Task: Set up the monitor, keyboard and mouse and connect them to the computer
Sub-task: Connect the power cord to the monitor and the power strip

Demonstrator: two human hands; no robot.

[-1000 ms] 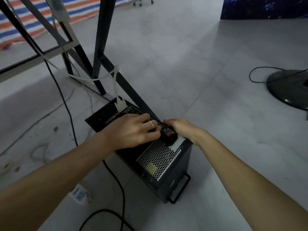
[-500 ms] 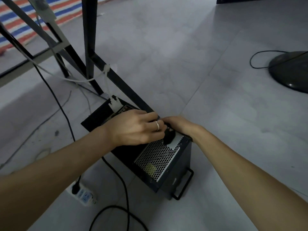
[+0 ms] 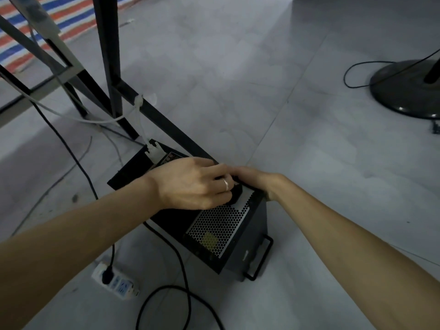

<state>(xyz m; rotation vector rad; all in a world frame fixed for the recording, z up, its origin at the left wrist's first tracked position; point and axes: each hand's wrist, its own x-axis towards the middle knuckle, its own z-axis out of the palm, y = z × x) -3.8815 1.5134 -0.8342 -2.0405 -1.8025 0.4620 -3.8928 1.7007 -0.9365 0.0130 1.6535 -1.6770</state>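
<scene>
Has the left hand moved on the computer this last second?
Yes. Against the computer case, the left hand, gripping a black plug, has slid rightward along it to meet the right hand.

- Two grips are showing: left grip (image 3: 190,184), right grip (image 3: 254,178).
- One computer (image 3: 221,232) is lying down.
- Two black plugs (image 3: 236,195) (image 3: 106,273) are showing.
- One power strip (image 3: 121,285) is lying nearby.
- One fan base (image 3: 404,91) is standing.

No legible txt, nos. or brand marks anywhere. Computer (image 3: 247,236) back & power strip (image 3: 120,283): too dim/blurry to read.
</scene>
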